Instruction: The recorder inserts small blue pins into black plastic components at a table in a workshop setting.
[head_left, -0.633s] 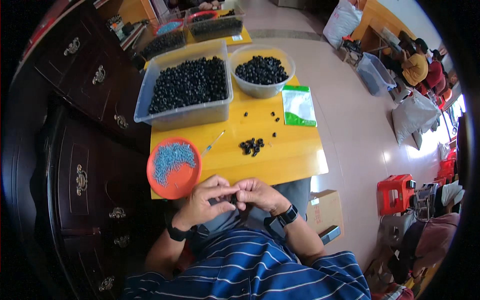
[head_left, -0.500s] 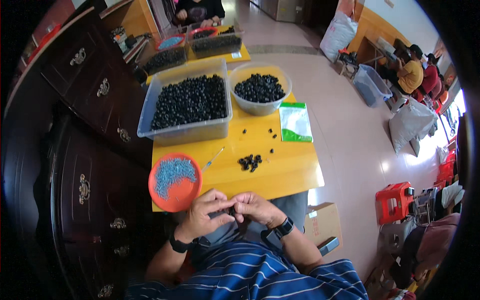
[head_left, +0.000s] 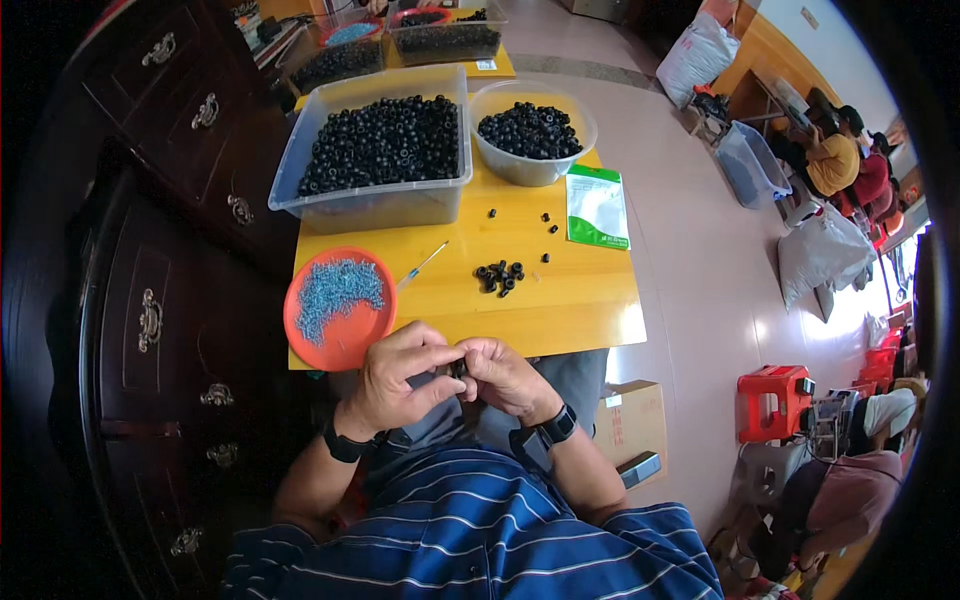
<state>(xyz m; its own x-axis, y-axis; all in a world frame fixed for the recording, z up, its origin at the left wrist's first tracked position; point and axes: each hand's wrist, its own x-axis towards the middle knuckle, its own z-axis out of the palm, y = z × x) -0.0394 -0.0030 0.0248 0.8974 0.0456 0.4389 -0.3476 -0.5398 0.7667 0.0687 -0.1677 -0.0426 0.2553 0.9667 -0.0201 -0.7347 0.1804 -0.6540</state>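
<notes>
My left hand (head_left: 405, 378) and my right hand (head_left: 508, 378) meet just off the table's near edge, above my lap. Their thumbs and forefingers are closed around a small black ring-like part (head_left: 459, 368), mostly covered by the fingers. Left of them, an orange-red plate (head_left: 352, 330) holds many small blue-grey pins or screws (head_left: 338, 290). A loose cluster of black parts (head_left: 500, 276) lies beyond my hands, with several single ones scattered behind it. Between plate and cluster rests a thin pen-like tool (head_left: 424, 264) with a pale blue handle.
A clear bin (head_left: 285, 190) and a round tub (head_left: 535, 173), both full of black parts, stand at the yellow table's (head_left: 580, 320) far side. Beside them lies a green-and-white packet (head_left: 598, 210). Dark drawers (head_left: 150, 250) line the left. A cardboard box (head_left: 635, 425) and red stool (head_left: 775, 403) stand right.
The view has tipped downward, so the table and bins sit higher in the picture. My hands stay together at the table's near edge, still holding the small black part.
</notes>
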